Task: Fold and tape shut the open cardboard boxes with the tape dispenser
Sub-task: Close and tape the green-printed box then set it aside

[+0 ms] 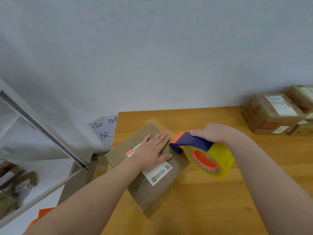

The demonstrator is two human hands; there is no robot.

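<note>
The box [152, 197] is held down by the spread left hand [150, 153], its label [159, 175] partly hidden. The dispenser [203, 155] is gripped by the right hand [215, 133], fingertips concealed.

One head cam, above near edge of table [220, 200], facing fwd & down, close in; wall [152, 48] beyond far edge.

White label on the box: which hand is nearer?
Left. The left hand lies flat on the label, covering its upper end; right hand grips the tape dispenser to its right.
</note>
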